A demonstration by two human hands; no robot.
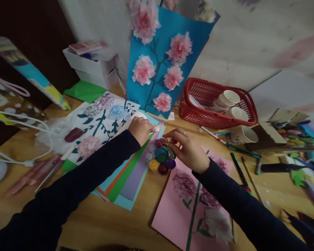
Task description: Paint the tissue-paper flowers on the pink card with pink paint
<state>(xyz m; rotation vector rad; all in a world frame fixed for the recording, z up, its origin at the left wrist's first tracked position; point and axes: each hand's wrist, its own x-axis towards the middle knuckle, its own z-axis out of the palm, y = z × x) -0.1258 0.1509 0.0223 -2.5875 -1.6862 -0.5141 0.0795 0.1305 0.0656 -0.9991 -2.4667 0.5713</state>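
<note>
My left hand [140, 129] is closed, with a small whitish-pink scrap [155, 129] showing at its fingertips. A round cluster of paint pots [161, 158] sits just below, with yellow, green, blue, purple and dark red wells. Over its top edge, my right hand [189, 149] is bent into a pinch beside a pinkish pot; what lies between those fingers is hidden or too small to name. Under my right forearm is a pink sheet [170, 212] bearing tissue flowers and a painted green stem. Coloured paper sheets [125, 184] are fanned out below my left wrist.
A blue board [157, 87] with pink tissue flowers stands against the wall. Beside it is a red basket [196, 113] holding paper cups. A white flower painting [94, 122] lies at left, near a white cable [51, 136]. Brushes, pens [239, 169] and another cup [242, 136] lie at right.
</note>
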